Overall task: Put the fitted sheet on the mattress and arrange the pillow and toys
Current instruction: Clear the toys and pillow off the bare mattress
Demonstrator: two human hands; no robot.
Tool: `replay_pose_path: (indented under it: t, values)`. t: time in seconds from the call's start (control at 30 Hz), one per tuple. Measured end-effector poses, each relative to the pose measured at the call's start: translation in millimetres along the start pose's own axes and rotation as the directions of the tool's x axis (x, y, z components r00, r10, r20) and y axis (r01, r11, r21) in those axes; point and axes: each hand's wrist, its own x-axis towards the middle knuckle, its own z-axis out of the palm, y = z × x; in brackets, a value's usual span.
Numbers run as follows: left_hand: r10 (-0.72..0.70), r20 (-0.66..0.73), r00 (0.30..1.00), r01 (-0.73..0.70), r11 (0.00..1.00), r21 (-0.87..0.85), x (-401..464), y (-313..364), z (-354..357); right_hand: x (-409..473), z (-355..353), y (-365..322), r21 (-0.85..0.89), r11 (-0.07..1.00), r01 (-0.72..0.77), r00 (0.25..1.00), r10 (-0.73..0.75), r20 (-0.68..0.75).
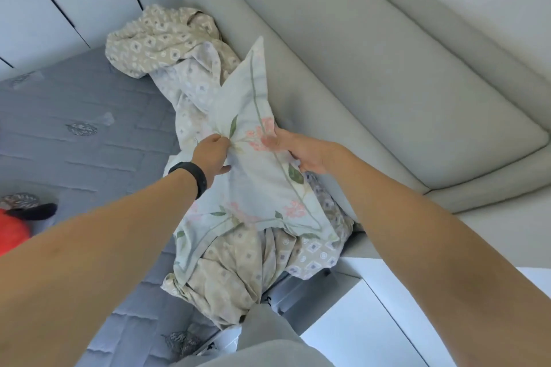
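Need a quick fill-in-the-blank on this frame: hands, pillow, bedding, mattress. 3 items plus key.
1. Both hands grip the floral ____.
2. The left hand has a black ____ on its wrist.
3. The bunched beige patterned sheet lies along the padded headboard, so the grey mattress is mostly ____.

Missing words: pillow; band; bare. The right hand holds the opposite edge.

Both bare forearms reached forward from the near edge toward the middle. The left hand (212, 155), a dark band on its wrist, had its fingers curled into a pinch. The right hand (293, 152), just to its right, gripped with curled fingers and thumb.
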Motion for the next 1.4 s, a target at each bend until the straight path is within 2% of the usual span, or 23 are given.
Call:
replay_pose_path:
  t: [0.1, 0.17, 0.23, 0.3, 0.37, 0.43, 0.5, 0.6, 0.7, 0.8, 0.83, 0.87, 0.93, 1.0, 1.03, 1.17, 1.3, 1.4]
  values:
    - [0.047, 0.039, 0.998, -0.041, 0.989, -0.143, -19.7, 26.4, 18.0, -5.9, 27.8, 0.9, -0.292, 0.956, 0.032, 0.972, -0.097, -0.212]
    - [0.114, 0.083, 0.990, -0.098, 0.980, -0.172, -40.0, 50.0, 29.2, -20.5, 39.1, 0.6, -0.378, 0.924, 0.055, 0.895, -0.214, -0.392]
    - [0.206, 0.147, 0.967, -0.177, 0.966, -0.189, -61.7, 76.1, 39.3, -44.3, 43.8, -4.8, -0.392, 0.914, 0.103, 0.752, -0.330, -0.571]
    - [0.299, 0.214, 0.930, -0.250, 0.941, -0.226, -88.0, 102.9, 47.2, -74.9, 46.4, -13.1, -0.400, 0.894, 0.203, 0.566, -0.441, -0.696]
    - [0.367, 0.284, 0.886, -0.300, 0.920, -0.253, -114.6, 130.5, 58.3, -104.4, 43.0, -22.9, -0.423, 0.868, 0.261, 0.401, -0.496, -0.770]
    - [0.421, 0.370, 0.829, -0.335, 0.901, -0.276, -141.4, 154.2, 69.3, -131.4, 38.1, -29.8, -0.439, 0.843, 0.309, 0.269, -0.521, -0.810]
    - [0.465, 0.433, 0.772, -0.375, 0.884, -0.281, -161.1, 169.3, 80.2, -153.4, 32.5, -33.1, -0.458, 0.825, 0.331, 0.184, -0.532, -0.826]
    - [0.500, 0.479, 0.721, -0.427, 0.866, -0.261, -178.1, 175.7, 93.6, -172.5, 25.6, -26.1, -0.482, 0.824, 0.296, 0.113, -0.532, -0.839]
    - [0.461, 0.520, 0.719, -0.452, 0.879, -0.153, -170.8, 155.1, 101.8, -165.7, 23.1, -1.9, -0.433, 0.875, 0.217, 0.153, -0.469, -0.870]
    - [0.322, 0.539, 0.778, -0.472, 0.867, 0.163, -140.7, 109.2, 108.7, -135.6, 16.9, 44.1, -0.398, 0.917, -0.016, 0.205, -0.387, -0.899]
    - [0.276, 0.537, 0.797, -0.470, 0.842, 0.265, -130.4, 91.7, 110.3, -123.2, 14.1, 62.1, -0.371, 0.922, -0.111, 0.245, -0.336, -0.909]
    - [0.221, 0.540, 0.812, -0.458, 0.815, 0.355, -119.3, 74.8, 112.7, -109.7, 11.1, 80.5, -0.321, 0.927, -0.195, 0.301, -0.255, -0.919]
    - [0.130, 0.547, 0.827, -0.439, 0.757, 0.484, -101.1, 45.1, 116.3, -83.6, 6.1, 109.6, -0.133, 0.943, -0.305, 0.401, 0.001, -0.916]
    - [0.065, 0.515, 0.854, -0.376, 0.762, 0.528, -85.6, 25.0, 119.7, -58.8, 1.4, 127.6, 0.044, 0.944, -0.326, 0.491, 0.210, -0.845]
    - [0.044, 0.492, 0.869, -0.342, 0.773, 0.535, -79.8, 20.3, 118.7, -48.0, -0.5, 132.3, 0.080, 0.945, -0.316, 0.528, 0.245, -0.813]
    - [0.049, 0.454, 0.889, -0.332, 0.753, 0.569, -62.7, 17.3, 105.8, -23.5, -7.8, 128.7, -0.008, 0.950, -0.312, 0.653, 0.208, -0.728]
    - [0.070, 0.366, 0.928, -0.285, 0.767, 0.576, -47.5, 17.9, 82.1, -8.4, -17.6, 113.9, -0.081, 0.931, -0.357, 0.679, 0.199, -0.706]
    - [0.047, 0.314, 0.948, -0.228, 0.788, 0.572, -40.7, 12.1, 64.3, 2.4, -11.9, 90.9, -0.218, 0.899, -0.381, 0.731, 0.148, -0.667]
